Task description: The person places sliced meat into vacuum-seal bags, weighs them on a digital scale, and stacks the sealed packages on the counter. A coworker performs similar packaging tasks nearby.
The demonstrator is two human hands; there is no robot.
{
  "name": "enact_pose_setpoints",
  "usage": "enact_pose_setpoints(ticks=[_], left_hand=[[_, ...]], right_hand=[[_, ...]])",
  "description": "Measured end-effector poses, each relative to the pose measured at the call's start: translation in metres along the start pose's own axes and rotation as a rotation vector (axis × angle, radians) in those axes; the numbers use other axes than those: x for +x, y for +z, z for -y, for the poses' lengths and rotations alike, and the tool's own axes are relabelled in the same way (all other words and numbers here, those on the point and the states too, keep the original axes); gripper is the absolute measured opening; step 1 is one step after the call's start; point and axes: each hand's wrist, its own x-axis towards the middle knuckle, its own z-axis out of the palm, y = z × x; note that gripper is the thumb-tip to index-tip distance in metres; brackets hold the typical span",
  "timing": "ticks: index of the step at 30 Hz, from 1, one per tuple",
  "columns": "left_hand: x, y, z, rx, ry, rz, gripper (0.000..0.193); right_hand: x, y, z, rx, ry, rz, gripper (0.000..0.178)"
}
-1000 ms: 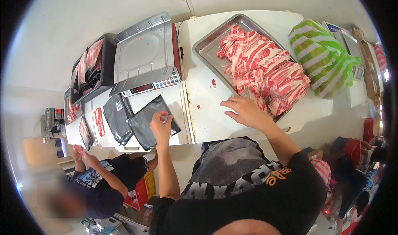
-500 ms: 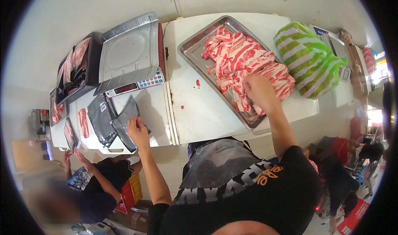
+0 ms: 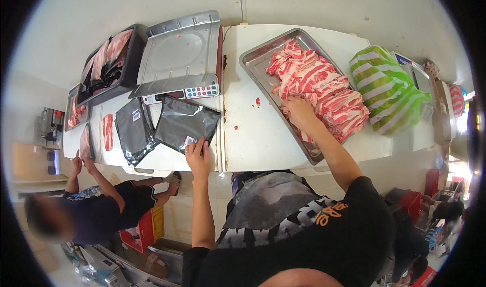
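My left hand (image 3: 198,158) pinches the near right corner of a dark, clear-fronted plastic pouch (image 3: 185,121), which lies on the white table in front of the scale. Just left of it is a stack of similar pouches (image 3: 132,130). In a metal tray (image 3: 253,67) to the right sits a large heap of thin-sliced, red-and-white marbled meat (image 3: 319,87). My right hand (image 3: 302,114) is closed at the left edge of this heap, fingertips among the slices and partly hidden.
Behind the pouches stands a digital scale (image 3: 174,59) with a steel pan. Left of it, a black bin (image 3: 129,72) holds packed meat. A green-and-white striped bag (image 3: 387,89) is beside the tray. At the table's left end a co-worker's hands (image 3: 81,160) hold a filled pouch (image 3: 87,142).
The pouch under my left hand, bent and tilted earlier, now lies flat farther up the table. My right hand has shifted from the heap's near middle to its left edge.
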Motion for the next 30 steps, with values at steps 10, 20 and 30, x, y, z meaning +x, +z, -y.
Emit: enact_pose_setpoints(ticks=[10, 20, 30], left_hand=[[-0.002, 0.007, 0.004, -0.063, -0.046, -0.126, 0.012], [-0.001, 0.006, 0.004, -0.091, -0.059, -0.11, 0.012], [0.001, 0.005, 0.002, -0.083, -0.062, -0.132, 0.011]], right_hand=[[-0.019, -0.131, 0.027, 0.296, 0.26, -0.271, 0.036], [-0.043, -0.024, 0.015, -0.43, 0.168, -0.044, 0.074], [-0.041, -0.025, 0.006, -0.379, 0.047, 0.061, 0.059]])
